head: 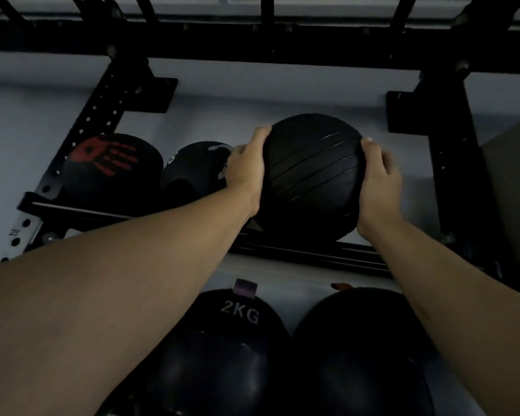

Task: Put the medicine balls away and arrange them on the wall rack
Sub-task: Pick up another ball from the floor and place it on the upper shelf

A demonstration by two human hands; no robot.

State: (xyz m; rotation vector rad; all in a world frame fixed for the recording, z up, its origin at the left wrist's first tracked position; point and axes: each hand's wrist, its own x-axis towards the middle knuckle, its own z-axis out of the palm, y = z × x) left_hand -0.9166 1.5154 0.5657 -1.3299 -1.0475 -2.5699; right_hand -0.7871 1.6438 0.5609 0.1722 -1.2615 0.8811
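On rack rail [297, 250]: grooved medicine ball [311, 175] clasped between left hand [246, 172] and right hand [379, 184], fingers spread; next, settling beside handprint ball [111, 166].

Five balls in all: one grooved ball [311, 175] between the left hand [245, 171] and right hand [379, 181], two balls left of the left hand [108, 166] [195, 169], two below the hands [222, 355] [360, 349]. One rack [451, 163].
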